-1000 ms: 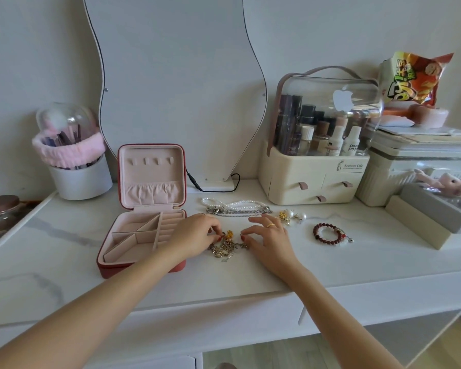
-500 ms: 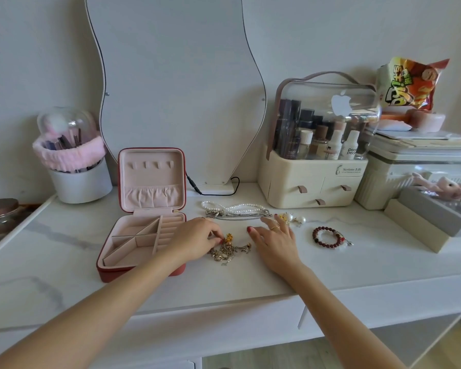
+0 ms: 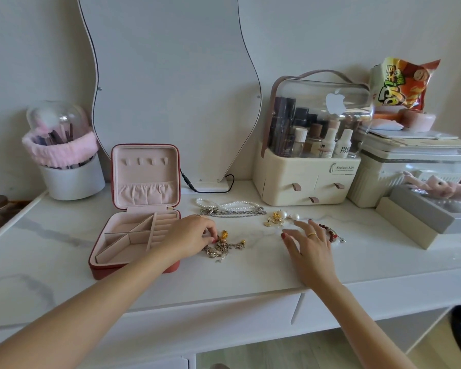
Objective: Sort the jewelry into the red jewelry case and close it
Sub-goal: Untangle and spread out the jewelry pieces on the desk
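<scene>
The red jewelry case [image 3: 105, 270] lies open on the white table, its pink compartments bare and its lid upright. Just right of it my left hand [image 3: 190, 235] pinches at a tangled pile of gold and silver chains [image 3: 224, 246]. My right hand [image 3: 308, 245] hovers flat with spread fingers, between gold and pearl earrings [image 3: 277, 218] and a dark red bead bracelet [image 3: 332, 233], partly covering the bracelet. A pearl necklace and a silver chain [image 3: 232, 209] lie behind the pile.
A wavy mirror [image 3: 171, 89] stands at the back with a black cable [image 3: 210, 189]. A brush cup [image 3: 71, 177] is at the left, a cream cosmetics organiser [image 3: 309, 179] and stacked boxes [image 3: 415, 214] at the right. The table's front edge [image 3: 224, 296] runs near my arms.
My right hand has left the chain pile and moved right toward the bead bracelet, its fingers spreading. My left hand stays at the pile.
</scene>
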